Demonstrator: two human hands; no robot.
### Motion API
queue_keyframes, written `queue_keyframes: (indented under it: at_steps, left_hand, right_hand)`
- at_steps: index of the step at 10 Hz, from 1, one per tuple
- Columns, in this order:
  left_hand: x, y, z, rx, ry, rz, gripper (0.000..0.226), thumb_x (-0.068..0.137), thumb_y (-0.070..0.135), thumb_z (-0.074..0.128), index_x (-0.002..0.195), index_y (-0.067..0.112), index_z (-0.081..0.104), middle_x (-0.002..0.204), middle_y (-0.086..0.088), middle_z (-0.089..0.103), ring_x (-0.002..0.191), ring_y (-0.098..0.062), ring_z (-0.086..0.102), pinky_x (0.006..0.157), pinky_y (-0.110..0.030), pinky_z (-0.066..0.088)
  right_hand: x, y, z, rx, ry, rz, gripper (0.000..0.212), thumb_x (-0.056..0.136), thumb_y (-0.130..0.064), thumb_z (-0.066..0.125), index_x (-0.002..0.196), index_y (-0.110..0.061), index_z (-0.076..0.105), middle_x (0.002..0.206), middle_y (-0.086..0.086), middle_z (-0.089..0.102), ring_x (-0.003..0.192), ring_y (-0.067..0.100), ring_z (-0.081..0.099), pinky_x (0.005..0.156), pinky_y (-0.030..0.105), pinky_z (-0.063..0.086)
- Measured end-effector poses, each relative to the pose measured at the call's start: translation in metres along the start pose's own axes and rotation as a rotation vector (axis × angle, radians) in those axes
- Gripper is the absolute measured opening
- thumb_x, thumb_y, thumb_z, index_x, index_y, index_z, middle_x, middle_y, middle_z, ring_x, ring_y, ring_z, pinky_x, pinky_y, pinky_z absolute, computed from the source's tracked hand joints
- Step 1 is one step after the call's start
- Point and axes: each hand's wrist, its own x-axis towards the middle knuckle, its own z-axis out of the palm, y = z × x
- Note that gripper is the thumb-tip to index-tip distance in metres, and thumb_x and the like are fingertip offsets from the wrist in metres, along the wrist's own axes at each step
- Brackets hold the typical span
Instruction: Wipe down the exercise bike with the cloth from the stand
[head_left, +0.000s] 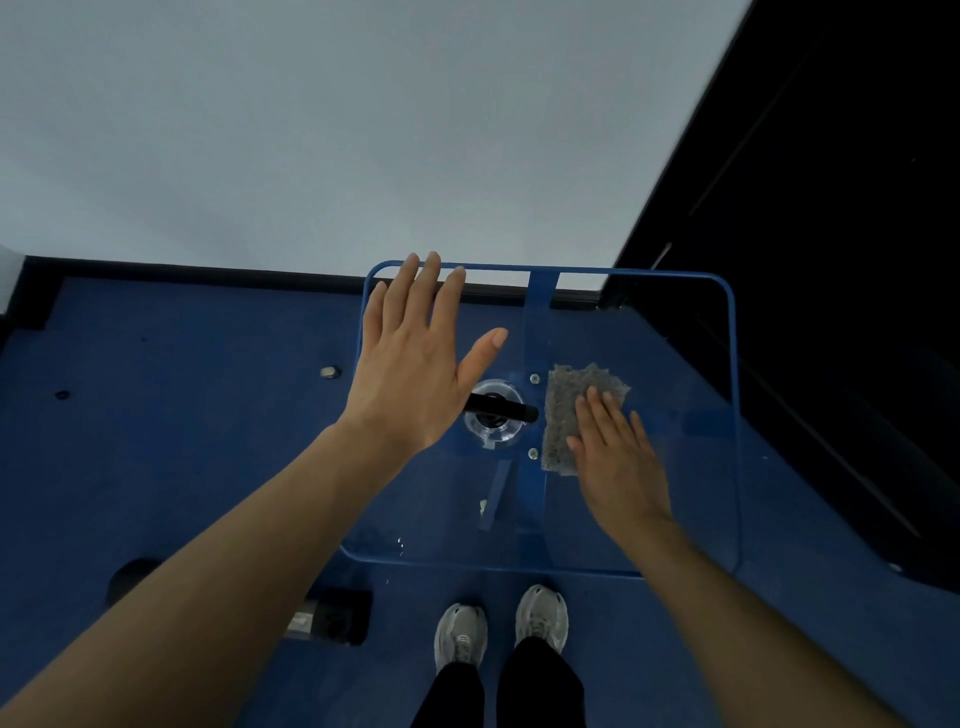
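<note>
Item: grey cloth (566, 400), on the clear stand (675, 332), right of centre. Your right hand (623, 467) lies flat on it, fingers straight, likely to gather it. Your left hand (415, 364) hovers spread, holding nothing.

the table's (675, 338) far right corner lies bare past the cloth (566, 410); your left hand (410, 364) hovers over the far left corner, blocking it.
</note>
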Motion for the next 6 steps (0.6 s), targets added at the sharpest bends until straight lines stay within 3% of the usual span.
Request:
queue_keyframes:
  at_steps: [1, 4, 5, 6]
  left_hand:
    - [-0.001, -0.001, 0.000, -0.001, 0.006, 0.000, 0.096, 0.080, 0.069, -0.013, 0.145, 0.009, 0.025, 0.154, -0.013, 0.019, 0.144, -0.026, 0.007, 0.115, -0.040, 0.003]
    - [-0.017, 0.000, -0.016, 0.060, -0.070, -0.011, 0.087, 0.081, 0.064, -0.004, 0.148, 0.013, 0.015, 0.157, -0.007, 0.005, 0.144, -0.020, -0.005, 0.114, -0.036, -0.007]
    - [-0.025, 0.003, -0.037, 0.092, -0.123, -0.039, 0.080, 0.085, 0.064, 0.000, 0.148, 0.014, 0.008, 0.157, -0.006, -0.003, 0.143, -0.019, -0.012, 0.114, -0.037, -0.010]
    - [-0.042, 0.001, -0.062, 0.172, -0.175, -0.033, 0.073, 0.089, 0.058, 0.006, 0.149, 0.015, 0.001, 0.157, -0.005, -0.011, 0.142, -0.020, -0.017, 0.115, -0.039, -0.008]
  right_hand:
    - [0.004, 0.003, 0.005, -0.033, -0.070, 0.039, 0.052, 0.096, -0.033, 0.008, 0.138, -0.013, -0.014, 0.149, 0.001, -0.016, 0.141, 0.019, -0.010, 0.114, 0.040, -0.002]
    - [-0.010, 0.004, -0.021, 0.008, -0.150, 0.082, 0.056, 0.098, -0.039, 0.014, 0.145, -0.014, -0.004, 0.156, 0.005, -0.006, 0.142, 0.022, -0.007, 0.115, 0.042, 0.000]
    - [-0.010, 0.001, -0.056, 0.083, -0.178, 0.110, 0.055, 0.099, -0.039, 0.016, 0.146, -0.017, -0.002, 0.156, 0.005, -0.003, 0.142, 0.021, -0.006, 0.117, 0.041, -0.001]
    - [-0.019, -0.008, -0.102, 0.113, -0.101, 0.128, 0.054, 0.099, -0.038, 0.017, 0.146, -0.017, 0.002, 0.156, 0.007, 0.004, 0.143, 0.022, 0.000, 0.117, 0.040, 0.002]
